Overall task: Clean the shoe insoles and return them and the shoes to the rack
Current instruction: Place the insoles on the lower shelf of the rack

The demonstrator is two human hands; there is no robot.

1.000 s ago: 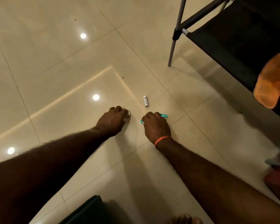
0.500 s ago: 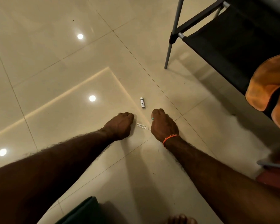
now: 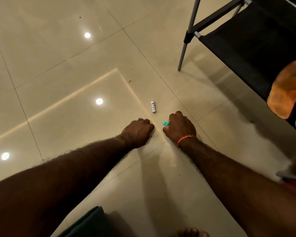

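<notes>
While both fists sit low on the tiled floor (image 3: 58,48), right hand (image 3: 180,128) grips a teal plastic piece (image 3: 166,123), tip poking left; left hand (image 3: 138,132) curled by a small clear clip (image 3: 153,135), hold unclear. White tube (image 3: 153,107) lies w/ long axis away from person; orange insole (image 3: 287,93) on black rack (image 3: 246,48) at right

Glossy beige floor tiles (image 3: 61,53) reflected round ceiling lights (image 3: 99,101); a black rack (image 3: 246,45) on grey legs filled the upper right
</notes>
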